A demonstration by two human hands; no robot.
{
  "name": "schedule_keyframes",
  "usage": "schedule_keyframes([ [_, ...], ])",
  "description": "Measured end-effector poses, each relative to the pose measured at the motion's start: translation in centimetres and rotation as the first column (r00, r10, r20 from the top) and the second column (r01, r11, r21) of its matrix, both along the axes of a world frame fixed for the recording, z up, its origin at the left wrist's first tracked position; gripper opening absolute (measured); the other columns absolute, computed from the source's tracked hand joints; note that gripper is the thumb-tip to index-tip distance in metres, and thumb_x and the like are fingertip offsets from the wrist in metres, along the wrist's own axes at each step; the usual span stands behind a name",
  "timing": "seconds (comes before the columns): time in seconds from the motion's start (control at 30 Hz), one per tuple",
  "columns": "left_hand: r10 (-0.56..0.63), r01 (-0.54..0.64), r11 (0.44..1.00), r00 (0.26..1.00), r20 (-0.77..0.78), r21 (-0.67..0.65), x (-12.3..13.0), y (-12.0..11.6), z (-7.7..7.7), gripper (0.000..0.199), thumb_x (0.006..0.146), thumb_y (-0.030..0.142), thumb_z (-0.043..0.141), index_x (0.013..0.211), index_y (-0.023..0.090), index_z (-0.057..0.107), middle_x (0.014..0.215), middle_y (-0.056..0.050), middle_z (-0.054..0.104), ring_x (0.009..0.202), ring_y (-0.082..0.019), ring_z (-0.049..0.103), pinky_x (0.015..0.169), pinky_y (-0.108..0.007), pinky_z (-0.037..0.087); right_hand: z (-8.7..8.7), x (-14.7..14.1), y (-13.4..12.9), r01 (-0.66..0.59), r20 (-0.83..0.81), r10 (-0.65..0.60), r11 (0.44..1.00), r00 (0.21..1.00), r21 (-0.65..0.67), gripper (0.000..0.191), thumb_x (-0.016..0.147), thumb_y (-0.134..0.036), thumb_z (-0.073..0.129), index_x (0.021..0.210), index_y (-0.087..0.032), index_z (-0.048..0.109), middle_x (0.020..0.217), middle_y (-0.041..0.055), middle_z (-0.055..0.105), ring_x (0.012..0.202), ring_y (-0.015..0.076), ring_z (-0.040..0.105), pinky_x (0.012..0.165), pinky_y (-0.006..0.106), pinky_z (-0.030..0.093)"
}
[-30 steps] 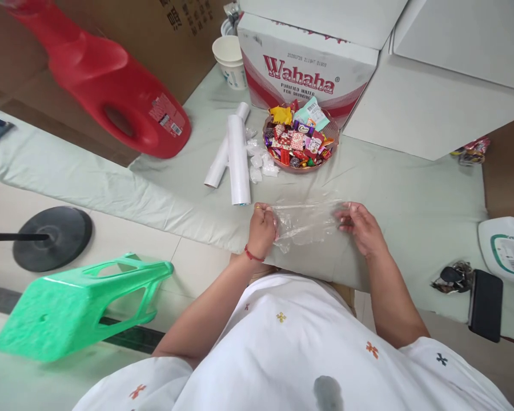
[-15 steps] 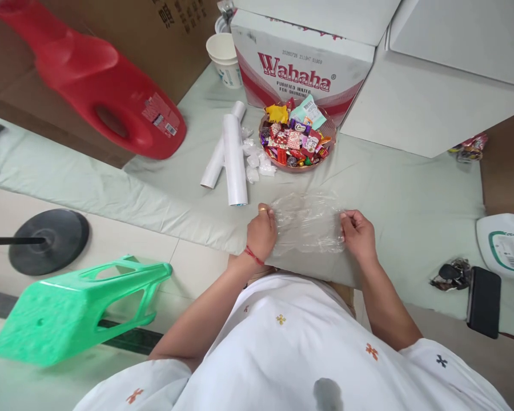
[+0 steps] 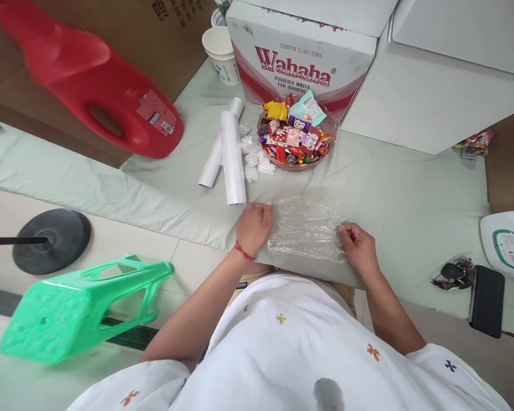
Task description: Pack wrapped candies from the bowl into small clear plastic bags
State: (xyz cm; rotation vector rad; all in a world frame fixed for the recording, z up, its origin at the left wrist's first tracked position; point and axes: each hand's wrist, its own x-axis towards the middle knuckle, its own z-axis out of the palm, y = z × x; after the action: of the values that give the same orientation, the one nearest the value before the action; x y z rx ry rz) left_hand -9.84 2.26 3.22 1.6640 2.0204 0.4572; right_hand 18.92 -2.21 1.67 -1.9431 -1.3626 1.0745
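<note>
A crinkled piece of clear plastic film (image 3: 305, 231) lies spread near the front edge of the cloth-covered table. At its left edge, my left hand (image 3: 253, 229) is closed, with a red cord round the wrist; its fingertips are partly hidden. My right hand (image 3: 358, 246) pinches the film's right edge between thumb and fingers. Beyond my left hand, two white rolls (image 3: 233, 160) lie crossed, one over the other. Several small crumpled clear plastic bundles (image 3: 252, 158) rest beside them. Behind the film stands a clear bowl (image 3: 297, 165) heaped with wrapped candies (image 3: 294, 137).
A white Wahaha carton (image 3: 300, 63) stands behind the bowl, with stacked paper cups (image 3: 221, 51) on its left. A big red jug (image 3: 111, 91) is at the left. Keys (image 3: 454, 273), a black phone (image 3: 487, 301) and a white jug (image 3: 508, 242) lie right. A green stool (image 3: 81, 314) is on the floor.
My left hand has shifted slightly left and turned, its thumb now at the film's left edge. My right hand has lowered slightly, and the film lies flatter and nearer to me.
</note>
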Motion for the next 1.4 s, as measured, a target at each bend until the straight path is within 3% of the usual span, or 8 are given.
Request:
schedule_keyframes([
  [0.2,-0.06,0.068,0.997,0.975,0.213,-0.031,1.6,3.2,0.2,0.026,0.093,0.034,0.059,0.073,0.023,0.046,0.076,-0.005,0.061,0.088,-0.025,0.067,0.086,-0.038,0.052,-0.2,0.2,0.2,-0.013,-0.016,0.013,1.0,1.0,0.009,0.036,0.092,-0.057,0.061,0.088,-0.021,0.067,0.055,-0.0065,0.051,0.047,0.0113,0.048,0.052,0.026,0.04],
  [0.4,0.21,-0.238,0.969,0.662,0.72,-0.064,2.0,4.1,-0.2,0.02,0.105,0.037,0.044,0.091,0.025,0.036,0.076,0.004,0.058,0.043,-0.009,0.051,0.046,-0.023,0.039,0.0,0.3,-0.2,0.073,-0.087,-0.069,0.997,0.994,0.037,0.038,0.091,-0.059,0.062,0.089,-0.021,0.065,0.059,-0.006,0.052,0.046,0.0108,0.048,0.048,0.025,0.039],
  [0.5,0.248,-0.297,0.954,0.683,0.687,-0.049,1.0,3.7,-0.5,0.033,0.103,0.054,0.047,0.09,0.024,0.04,0.063,0.006,0.054,0.036,-0.008,0.043,0.042,-0.024,0.031,0.0,0.3,-0.4,0.135,-0.1,-0.128,0.988,0.987,0.07,0.038,0.091,-0.059,0.062,0.09,-0.021,0.064,0.06,-0.0059,0.054,0.045,0.0104,0.048,0.046,0.025,0.04],
  [0.67,0.356,-0.164,0.929,0.639,0.682,-0.332,-0.3,0.7,-0.1,0.059,0.096,0.077,0.037,0.092,0.02,0.053,0.071,-0.005,0.072,0.038,-0.009,0.039,0.043,-0.026,0.028,-0.5,0.2,-0.3,0.156,-0.131,-0.149,0.987,0.98,0.048,0.037,0.091,-0.059,0.063,0.09,-0.022,0.064,0.059,-0.0067,0.052,0.045,0.0105,0.049,0.045,0.024,0.041],
  [0.83,0.308,-0.005,0.912,0.669,0.676,-0.411,0.2,-2.3,1.1,0.048,0.071,0.062,0.077,0.088,0.019,0.062,0.066,-0.001,0.071,0.051,-0.011,0.049,0.052,-0.025,0.034,-0.6,0.4,0.1,0.151,-0.111,-0.143,0.987,0.983,0.059,0.037,0.091,-0.058,0.062,0.09,-0.021,0.064,0.058,-0.0066,0.052,0.045,0.0106,0.048,0.046,0.025,0.04],
  [1.07,0.245,0.144,0.857,0.732,0.636,-0.495,-2.5,-4.5,1.3,0.034,0.074,0.053,0.07,0.076,0.021,0.06,0.057,0.002,0.06,0.049,-0.012,0.045,0.051,-0.025,0.032,0.5,0.6,0.3,0.04,-0.171,-0.047,0.998,0.984,-0.048,0.041,0.089,-0.062,0.064,0.086,-0.021,0.064,0.056,-0.0058,0.052,0.045,0.0114,0.045,0.046,0.026,0.037],
  [1.23,0.154,-0.144,0.986,0.979,0.136,-0.08,-2.1,-5.5,3.1,0.022,0.089,0.042,0.058,0.092,0.022,0.065,0.074,-0.003,0.067,0.069,-0.02,0.062,0.065,-0.031,0.046,0.3,-0.2,-0.6,0.0,-0.098,-0.005,0.999,0.995,-0.053,0.04,0.091,-0.061,0.061,0.087,-0.022,0.067,0.056,-0.005,0.051,0.048,0.0132,0.047,0.05,0.027,0.041],
  [1.4,-0.276,0.27,0.93,0.961,-0.014,0.249,3.1,-4.2,3.6,0.041,0.105,0.04,0.037,0.115,0.018,0.07,0.117,-0.015,0.074,0.117,-0.026,0.065,0.103,-0.041,0.048,0.5,-0.5,-0.8,-0.005,-0.049,0.003,0.999,0.999,-0.037,0.038,0.092,-0.06,0.059,0.087,-0.023,0.067,0.055,-0.0047,0.052,0.049,0.0144,0.048,0.052,0.028,0.042],
])
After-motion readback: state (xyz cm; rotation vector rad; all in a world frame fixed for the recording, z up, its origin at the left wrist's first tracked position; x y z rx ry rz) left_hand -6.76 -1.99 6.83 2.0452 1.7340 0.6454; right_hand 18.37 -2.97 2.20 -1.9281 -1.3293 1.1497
